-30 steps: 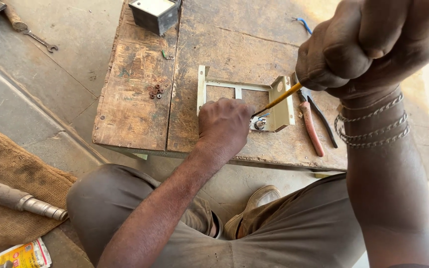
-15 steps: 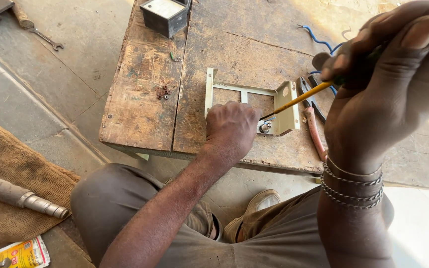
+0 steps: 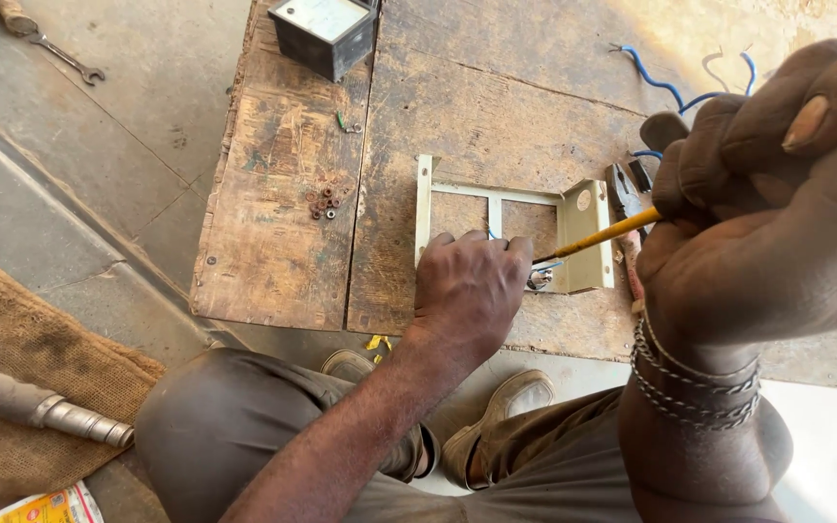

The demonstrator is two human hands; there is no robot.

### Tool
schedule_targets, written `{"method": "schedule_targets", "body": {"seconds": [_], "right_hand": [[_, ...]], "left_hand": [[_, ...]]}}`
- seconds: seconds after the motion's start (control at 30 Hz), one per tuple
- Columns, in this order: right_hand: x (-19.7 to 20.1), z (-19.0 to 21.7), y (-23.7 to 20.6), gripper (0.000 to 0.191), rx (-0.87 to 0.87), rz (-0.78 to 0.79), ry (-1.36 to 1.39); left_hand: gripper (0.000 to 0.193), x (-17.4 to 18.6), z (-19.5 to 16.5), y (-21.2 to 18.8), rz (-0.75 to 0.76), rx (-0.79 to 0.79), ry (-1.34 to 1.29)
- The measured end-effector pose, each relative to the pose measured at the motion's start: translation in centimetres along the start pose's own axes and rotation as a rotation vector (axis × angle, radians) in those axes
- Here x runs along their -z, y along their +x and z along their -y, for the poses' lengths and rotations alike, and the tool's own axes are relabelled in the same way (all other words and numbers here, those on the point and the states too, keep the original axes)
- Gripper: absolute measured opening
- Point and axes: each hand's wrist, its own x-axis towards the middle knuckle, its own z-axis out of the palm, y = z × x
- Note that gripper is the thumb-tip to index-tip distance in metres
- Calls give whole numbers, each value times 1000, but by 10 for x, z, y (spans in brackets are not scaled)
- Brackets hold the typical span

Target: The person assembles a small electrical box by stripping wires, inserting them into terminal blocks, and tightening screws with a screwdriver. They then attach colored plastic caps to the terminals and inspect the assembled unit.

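On the worn wooden counter (image 3: 273, 242) lay a pale cream metal bracket (image 3: 496, 208), a flat open frame with a crossbar and an upturned flange at its right end, set near the counter's front edge. Below the counter, the person's knees in brown trousers and two scuffed shoes filled the lower part of the view, with a burlap sack (image 3: 21, 358) spread on the concrete floor to the left and a grey metal cylinder (image 3: 36, 407) lying on it.

The right hand (image 3: 767, 223), close to the camera and wearing metal bracelets at the wrist, was clenched tight around the handle of a screwdriver (image 3: 598, 237); its yellow shaft slanted down and left to a small metal fitting (image 3: 539, 279) at the bracket's lower right corner. The left hand (image 3: 467, 291) was pressed down on the bracket's front edge, fingers curled over it (whether it pinched anything beneath could not be told).

At the counter's far edge stood a dark square box (image 3: 322, 34) with a pale top. Just right of the bracket lay red-handled pliers (image 3: 627, 203), partly hidden by the right hand, and blue wires (image 3: 666, 87) curled beyond them. A small cluster of rusty washers (image 3: 325, 201) sat left of the bracket, and a spanner (image 3: 65, 58) lay on the floor at upper left.
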Motion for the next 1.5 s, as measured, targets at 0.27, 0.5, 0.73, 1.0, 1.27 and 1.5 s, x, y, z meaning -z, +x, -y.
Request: {"method": "schedule_targets", "body": {"seconds": [0.27, 0.5, 0.73, 1.0, 1.27, 1.5], "right_hand": [[17, 28, 38, 28, -286, 486, 546], [33, 15, 54, 27, -277, 1011, 1031], [23, 104, -33, 25, -66, 280, -55], [34, 150, -49, 23, -99, 512, -518], [37, 160, -45, 29, -52, 581, -541], [61, 168, -65, 38, 122, 472, -508]], "left_hand": [[10, 22, 14, -30, -65, -42, -55], [9, 29, -17, -71, -64, -72, -7], [12, 29, -26, -94, -78, -86, 13], [10, 30, -27, -107, -70, -55, 29], [9, 34, -39, -121, -73, -75, 40], [17, 43, -60, -101, 199, -69, 90]]}}
